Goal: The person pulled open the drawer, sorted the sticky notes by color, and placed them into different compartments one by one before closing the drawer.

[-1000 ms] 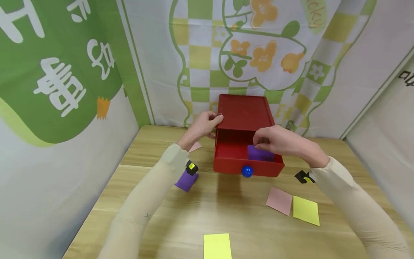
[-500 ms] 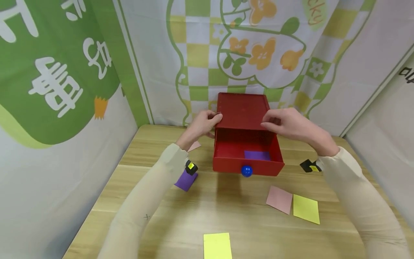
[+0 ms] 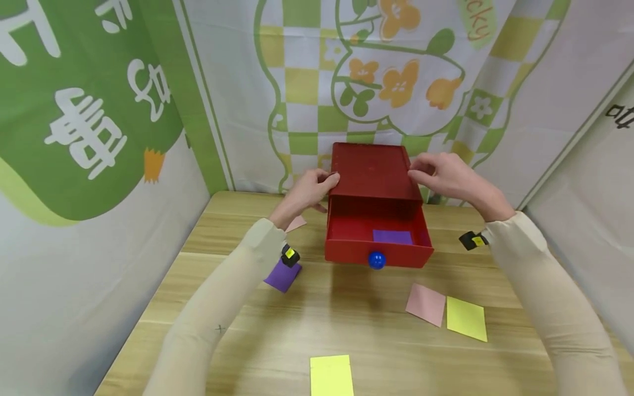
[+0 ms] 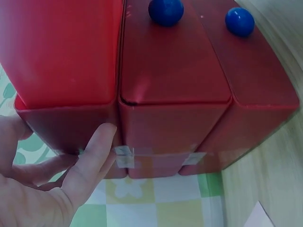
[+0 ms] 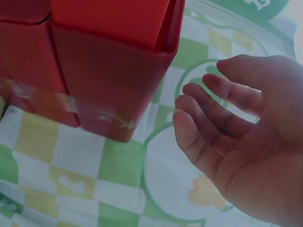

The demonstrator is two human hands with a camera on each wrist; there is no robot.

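A red drawer cabinet (image 3: pixel 371 168) stands at the back of the table; its top drawer (image 3: pixel 346 251) is pulled out. A purple paper square (image 3: pixel 392 237) lies inside that drawer, behind the blue knob (image 3: pixel 377 260). My left hand (image 3: pixel 308 192) holds the cabinet's upper left edge, thumb on top and fingers against the side. In the left wrist view, two lower drawers with blue knobs (image 4: pixel 239 21) are closed. My right hand (image 3: pixel 444 173) hovers by the cabinet's right edge. In the right wrist view its fingers (image 5: pixel 199 137) are loosely curled and hold nothing.
On the wooden table (image 3: pixel 257 352) lie a pink square (image 3: pixel 426 304) and a yellow square (image 3: pixel 466 318) at right, another yellow square (image 3: pixel 331 375) in front, and a purple square (image 3: pixel 283 276) near the left sleeve. A patterned curtain (image 3: pixel 307 88) hangs behind the cabinet.
My right hand has let go of the purple paper square, which now lies flat in the drawer, and has moved up and back to the cabinet's right side. My left hand stays put.
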